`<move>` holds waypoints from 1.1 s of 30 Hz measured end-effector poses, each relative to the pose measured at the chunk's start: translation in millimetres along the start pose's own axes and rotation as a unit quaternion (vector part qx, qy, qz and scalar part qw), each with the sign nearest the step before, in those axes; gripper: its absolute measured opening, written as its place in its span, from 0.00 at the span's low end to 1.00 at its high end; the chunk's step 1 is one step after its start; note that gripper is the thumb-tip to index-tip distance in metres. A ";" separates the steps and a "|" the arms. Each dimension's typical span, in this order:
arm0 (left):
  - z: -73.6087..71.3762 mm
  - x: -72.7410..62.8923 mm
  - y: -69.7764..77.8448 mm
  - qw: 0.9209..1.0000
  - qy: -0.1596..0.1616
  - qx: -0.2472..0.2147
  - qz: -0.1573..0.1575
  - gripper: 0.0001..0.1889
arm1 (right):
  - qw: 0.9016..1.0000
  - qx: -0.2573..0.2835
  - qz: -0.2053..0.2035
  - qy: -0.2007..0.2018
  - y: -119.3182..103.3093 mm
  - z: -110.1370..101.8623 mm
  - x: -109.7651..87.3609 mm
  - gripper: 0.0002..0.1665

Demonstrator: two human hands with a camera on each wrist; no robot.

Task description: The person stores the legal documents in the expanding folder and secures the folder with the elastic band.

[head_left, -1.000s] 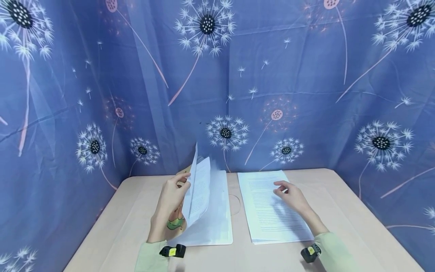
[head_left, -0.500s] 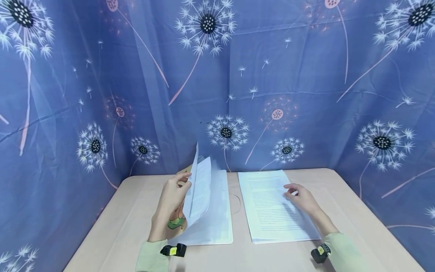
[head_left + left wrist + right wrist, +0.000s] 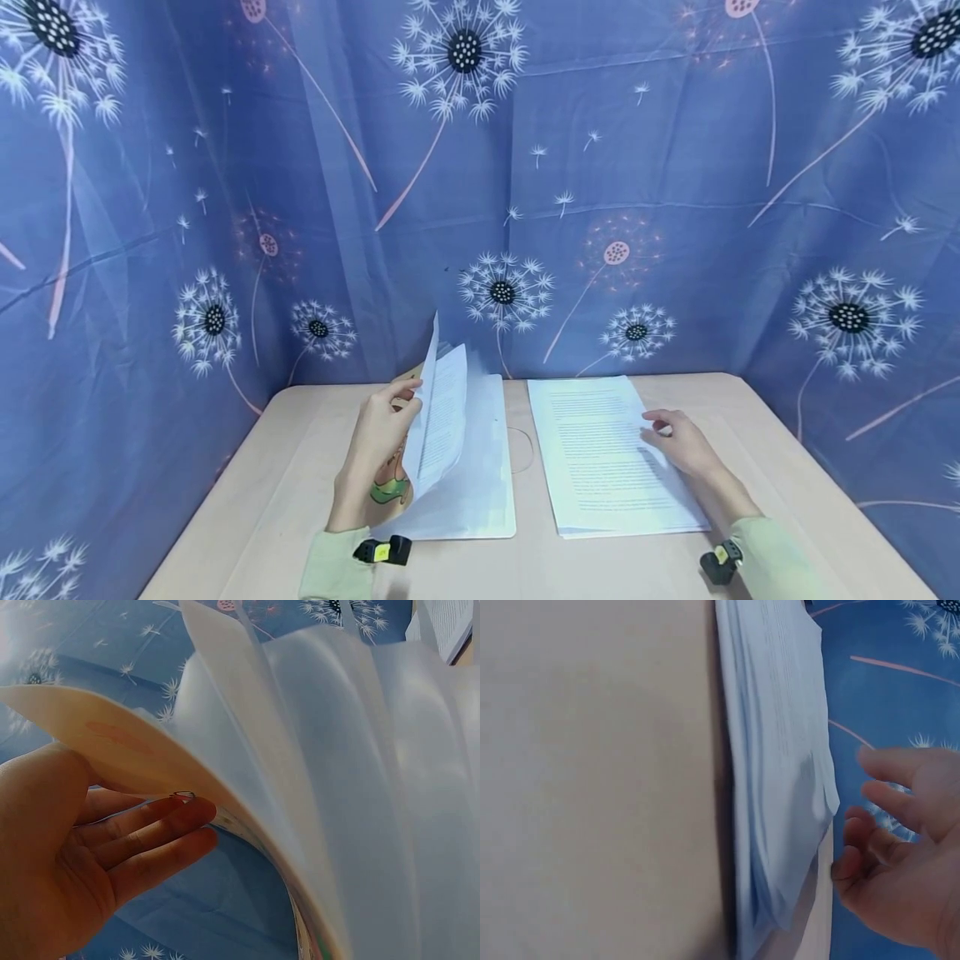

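My left hand (image 3: 377,429) pinches the tan cover (image 3: 112,735) of a folder on the left of the table and holds it raised, along with some leaves. Clear plastic sleeves (image 3: 330,727) fan out beyond that cover in the left wrist view. A printed sheet (image 3: 442,417) stands tilted among them, while the rest of the folder (image 3: 480,500) lies flat. To the right lies a stack of printed paper (image 3: 600,467), its sheets slightly uneven at the edges. My right hand (image 3: 686,446) hovers at the stack's right edge, fingers loosely bent and holding nothing.
A pale table (image 3: 247,517) carries both the folder and the papers. Blue curtains (image 3: 525,150) with dandelion prints rise behind it and on both sides. Each wrist wears a small black camera, such as the left wrist camera (image 3: 382,550).
My right hand has moved right, from above the middle of the printed stack to its right edge. The left hand and the raised folder cover have stayed in place.
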State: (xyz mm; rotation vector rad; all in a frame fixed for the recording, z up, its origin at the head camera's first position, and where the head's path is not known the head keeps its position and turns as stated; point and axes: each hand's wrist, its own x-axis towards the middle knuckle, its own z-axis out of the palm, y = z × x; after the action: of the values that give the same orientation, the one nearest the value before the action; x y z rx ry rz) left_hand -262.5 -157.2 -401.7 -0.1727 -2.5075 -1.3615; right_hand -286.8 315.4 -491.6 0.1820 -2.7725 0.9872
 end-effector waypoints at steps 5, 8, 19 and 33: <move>-0.6 0.0 -1.7 1.000 0.004 0.003 0.003 0.19 | 0.999 -0.003 0.027 -0.047 3.6 -1.3 -0.1 0.40; -1.1 -0.4 -2.4 1.000 0.010 0.003 0.005 0.19 | 0.997 0.000 0.045 -0.068 4.8 -1.9 0.4 0.45; -1.9 1.1 -1.3 1.000 0.005 0.001 0.009 0.19 | 0.995 0.002 0.064 -0.077 9.5 -2.7 3.1 0.46; -5.3 0.2 -0.3 1.000 0.002 -0.002 0.007 0.19 | 0.994 0.007 0.094 -0.058 19.5 -3.5 3.5 0.45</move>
State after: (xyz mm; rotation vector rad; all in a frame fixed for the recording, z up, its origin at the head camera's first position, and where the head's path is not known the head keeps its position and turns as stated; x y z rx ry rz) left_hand -261.8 -161.7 -399.2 -0.1886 -2.4963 -1.3605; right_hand -293.2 332.4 -500.2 -0.0228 -2.9314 1.0730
